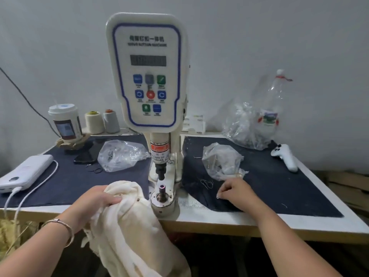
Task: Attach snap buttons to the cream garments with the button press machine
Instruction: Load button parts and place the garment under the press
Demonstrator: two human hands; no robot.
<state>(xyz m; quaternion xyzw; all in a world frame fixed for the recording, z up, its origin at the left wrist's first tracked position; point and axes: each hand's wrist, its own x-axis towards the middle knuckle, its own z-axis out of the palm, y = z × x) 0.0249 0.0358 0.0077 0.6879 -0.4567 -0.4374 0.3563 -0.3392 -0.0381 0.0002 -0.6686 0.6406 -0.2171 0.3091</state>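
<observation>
Head view: left hand [100,198] grips cream garment [127,222]; right hand [237,191] pinches something tiny.

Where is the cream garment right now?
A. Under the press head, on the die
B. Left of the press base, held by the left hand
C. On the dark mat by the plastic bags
B: the left hand grips the cream garment left of the press base, whose die is bare.

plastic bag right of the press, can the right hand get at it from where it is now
Probably yes. The right hand rests on the dark mat just in front of the plastic bag, with only a thin wire loop lying nearby and nothing between them.
</observation>
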